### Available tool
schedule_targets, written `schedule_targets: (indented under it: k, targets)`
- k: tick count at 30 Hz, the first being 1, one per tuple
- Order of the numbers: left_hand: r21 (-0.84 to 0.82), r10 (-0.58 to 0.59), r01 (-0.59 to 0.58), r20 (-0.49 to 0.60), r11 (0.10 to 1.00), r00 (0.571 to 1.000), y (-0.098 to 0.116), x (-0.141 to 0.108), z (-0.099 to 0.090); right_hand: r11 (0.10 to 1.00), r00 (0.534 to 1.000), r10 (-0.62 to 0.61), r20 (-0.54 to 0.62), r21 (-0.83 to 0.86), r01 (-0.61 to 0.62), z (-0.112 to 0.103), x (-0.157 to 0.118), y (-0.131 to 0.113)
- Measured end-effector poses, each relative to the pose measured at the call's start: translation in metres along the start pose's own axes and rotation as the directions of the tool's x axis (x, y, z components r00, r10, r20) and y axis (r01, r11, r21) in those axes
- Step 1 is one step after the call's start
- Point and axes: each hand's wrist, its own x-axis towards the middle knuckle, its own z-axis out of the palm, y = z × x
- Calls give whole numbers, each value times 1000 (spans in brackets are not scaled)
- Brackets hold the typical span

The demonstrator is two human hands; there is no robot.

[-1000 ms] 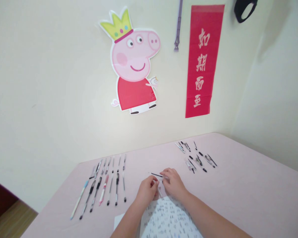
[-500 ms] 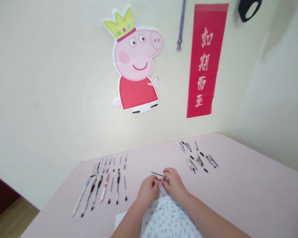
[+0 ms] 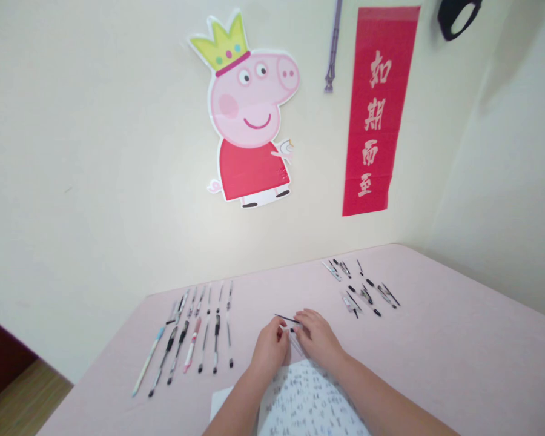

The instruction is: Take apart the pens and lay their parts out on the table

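Note:
My left hand (image 3: 271, 344) rests on the pink table with its fingers curled and a small gap between thumb and forefinger; I see nothing held in it. Close by on the right, my right hand (image 3: 318, 334) has its fingertips on one end of a thin dark pen refill (image 3: 285, 318), which points left beyond both hands. A small black pen part (image 3: 293, 330) lies between the hands, near the right thumb. Below it is a clear pen barrel (image 3: 296, 347), partly hidden by the fingers. Handwritten paper (image 3: 309, 399) lies under the forearms.
On the left, several pens and refills stand in two rows, among them a pink and white pen (image 3: 192, 345) and a pale blue pen (image 3: 148, 361). Small groups of pen parts (image 3: 366, 295) lie at the back right. The wall (image 3: 118, 181) rises behind the table.
The fingertips of my left hand have come away from the small black part. My right fingers have shifted slightly onto the refill, which is tilted a little more.

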Motion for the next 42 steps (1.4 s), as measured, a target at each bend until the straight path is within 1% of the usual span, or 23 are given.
schedule_targets:
  k: [3,9,13,16,18,21,24,27,29,33,36,38,42]
  targets:
    - [-40,-22,20,-55,999,998,-1,0,0,1000,1000,1,26,-21,0,-5,-1,-6]
    - [-74,-24,12,-164,997,986,-11,6,-1,994,996,-31,81,-106,39,-8,-6,-18]
    - [-115,-25,5,-178,993,984,-18,10,-3,992,993,-35,116,-114,49,-7,-7,-22]
    - [-147,-18,-9,-182,989,983,-20,11,-5,985,990,-55,128,-157,75,-5,-7,-24]
    - [-165,-13,-18,-185,986,983,-21,12,-5,976,979,-104,173,-174,134,-2,-6,-22]
    - [-176,-8,-24,-180,984,984,-21,12,-6,967,947,-183,265,-124,222,6,-2,-15]
    - [-162,5,-34,-176,986,984,-20,13,-7,963,922,-226,314,-69,259,15,4,-5]
    - [-139,21,-43,-159,989,987,-18,13,-8,960,916,-240,322,-63,274,21,13,6]
    - [-123,29,-47,-146,991,989,-17,13,-8,965,930,-215,299,-79,249,24,21,13]
    - [-98,21,-34,-130,995,991,-17,13,-7,978,966,-100,239,-157,140,25,42,33]
    - [-78,11,-21,-125,997,992,-16,13,-7,966,977,-5,212,-250,59,18,61,50]
    - [-65,11,-19,-118,998,993,-15,12,-7,943,981,81,174,-331,-19,11,74,61]
    - [-61,7,-13,-98,998,995,-13,12,-8,910,977,187,104,-393,-132,0,101,84]
